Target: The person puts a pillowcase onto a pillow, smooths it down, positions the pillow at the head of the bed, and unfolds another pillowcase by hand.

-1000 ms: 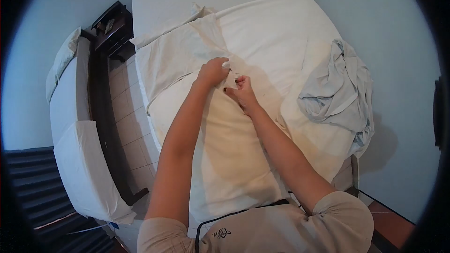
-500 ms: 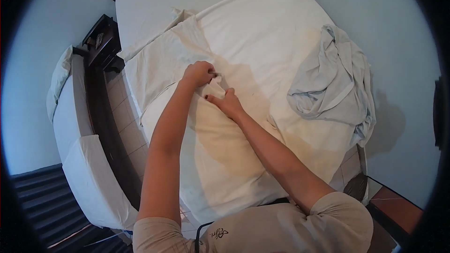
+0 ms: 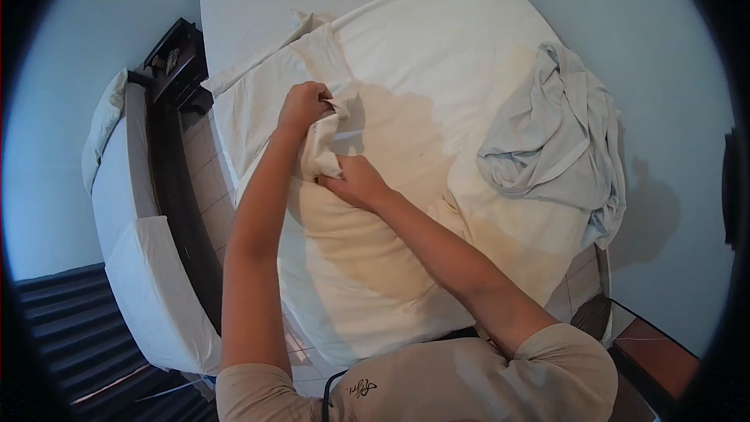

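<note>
A cream duvet (image 3: 383,258) is spread in soft folds over the near part of the bed. My left hand (image 3: 303,105) is closed on a bunched edge of it, left of the middle of the bed. Lower and to the right, my right hand (image 3: 358,182) pinches the same edge between thumb and fingers. Between the two hands the cloth is lifted into a fold. Just beyond my left hand, a flap of pale cloth (image 3: 258,94) lies turned over. How far the fingertips reach into the cloth is hidden.
A crumpled grey sheet (image 3: 547,133) is heaped on the bed's right side, by the wall. On the left stand a dark nightstand (image 3: 178,62) and a second, narrow bed (image 3: 156,289) with a dark frame. Tiled floor (image 3: 207,180) runs between the beds.
Both hands have moved left, my left hand also slightly away from me and my right hand slightly nearer. The edge between them is stretched into a longer fold.
</note>
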